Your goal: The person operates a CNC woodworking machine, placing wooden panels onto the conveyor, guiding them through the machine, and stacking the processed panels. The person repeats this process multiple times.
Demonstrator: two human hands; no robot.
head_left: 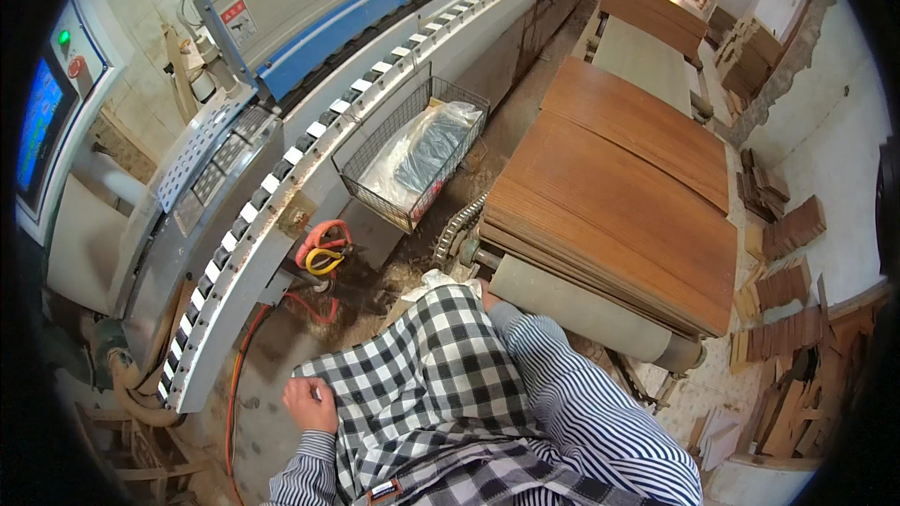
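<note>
My left hand [309, 403] rests at the left edge of the black-and-white checked apron [412, 356] over my lap. Its fingers are curled in, and I see no object in them. My right arm, in a striped sleeve [591, 394], reaches forward across the apron. Only a sliver of my right hand [488, 297] shows beside the near end of the conveyor roller [572, 305]; the fingers are hidden. A pale crumpled cloth [436, 279] lies next to it, and whether the hand touches it I cannot tell. Stacked brown wood panels [609, 206] lie on the roller conveyor just beyond.
A long machine with a toothed track [281, 169] runs along the left, with a lit control screen [39, 126]. A wire basket [412, 155] with plastic-wrapped contents hangs on its side. Below are a red coiled hose [319, 242] and an orange cable [239, 384]. Wood strips [783, 290] line the right wall.
</note>
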